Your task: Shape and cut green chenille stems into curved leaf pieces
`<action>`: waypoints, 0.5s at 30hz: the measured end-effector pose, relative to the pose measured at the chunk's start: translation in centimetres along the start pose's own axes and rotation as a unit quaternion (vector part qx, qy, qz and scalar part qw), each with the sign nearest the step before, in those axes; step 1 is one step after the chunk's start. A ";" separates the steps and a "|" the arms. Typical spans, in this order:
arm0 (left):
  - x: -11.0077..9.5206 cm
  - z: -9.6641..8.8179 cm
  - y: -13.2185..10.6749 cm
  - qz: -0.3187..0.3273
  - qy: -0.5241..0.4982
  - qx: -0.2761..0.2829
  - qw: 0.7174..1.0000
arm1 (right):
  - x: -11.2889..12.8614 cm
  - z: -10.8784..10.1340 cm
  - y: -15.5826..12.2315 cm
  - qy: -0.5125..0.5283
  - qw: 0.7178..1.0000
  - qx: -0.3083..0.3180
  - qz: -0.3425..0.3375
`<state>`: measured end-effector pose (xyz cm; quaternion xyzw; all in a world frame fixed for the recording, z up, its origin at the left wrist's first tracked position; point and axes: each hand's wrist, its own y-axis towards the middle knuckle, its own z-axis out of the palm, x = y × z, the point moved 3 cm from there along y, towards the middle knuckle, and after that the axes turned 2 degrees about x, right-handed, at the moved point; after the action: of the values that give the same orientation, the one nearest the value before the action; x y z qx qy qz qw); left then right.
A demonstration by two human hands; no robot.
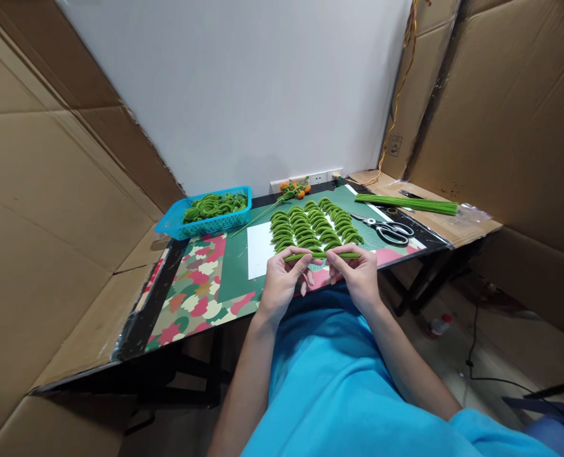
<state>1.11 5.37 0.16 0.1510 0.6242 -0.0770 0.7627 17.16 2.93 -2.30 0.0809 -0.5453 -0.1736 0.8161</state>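
Both hands hold one short green pipe cleaner (320, 256) level, just above the table's near edge. My left hand (284, 282) pinches its left part and my right hand (355, 273) pinches its right part. Right behind the hands, several bent green pipe-cleaner pieces (313, 228) lie in rows on a white sheet (259, 251) and a green cutting mat (236, 270).
A blue basket (205, 225) of green bent pieces stands at the back left. Scissors (389, 230) lie to the right of the rows. A bundle of straight green pipe cleaners (408, 203) lies at the far right. A small orange-flowered stem (294, 189) lies near the wall. Cardboard walls stand on both sides.
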 end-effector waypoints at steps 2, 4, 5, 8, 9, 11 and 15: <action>-0.1 0.0 0.0 0.001 0.002 0.000 1.000 | -0.1 0.0 0.0 -0.001 1.000 0.002 0.000; -0.1 0.0 -0.1 0.001 0.005 0.002 1.000 | -0.2 -0.1 0.0 0.002 1.000 0.007 -0.004; 0.0 0.0 -0.1 0.000 0.007 0.003 1.000 | -0.3 -0.1 0.0 0.005 1.000 0.010 -0.007; 0.0 -0.1 -0.1 -0.001 0.009 0.003 1.000 | -0.4 -0.2 -0.1 0.006 1.000 0.014 -0.017; 0.0 -0.1 -0.1 -0.002 0.007 0.001 1.000 | -0.4 -0.4 -0.1 0.000 1.000 0.014 -0.022; 0.1 -0.2 -0.1 -0.006 0.005 -0.003 1.000 | -0.2 -0.8 -0.2 -0.023 0.999 0.018 -0.046; 0.0 -0.1 0.0 -0.020 0.003 0.000 1.000 | 1.2 -2.2 -0.2 -0.124 0.979 0.037 -0.158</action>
<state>1.02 5.37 0.11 0.1383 0.6293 -0.0921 0.7592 19.54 2.17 -2.19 0.1741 -0.6284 -0.2886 0.7011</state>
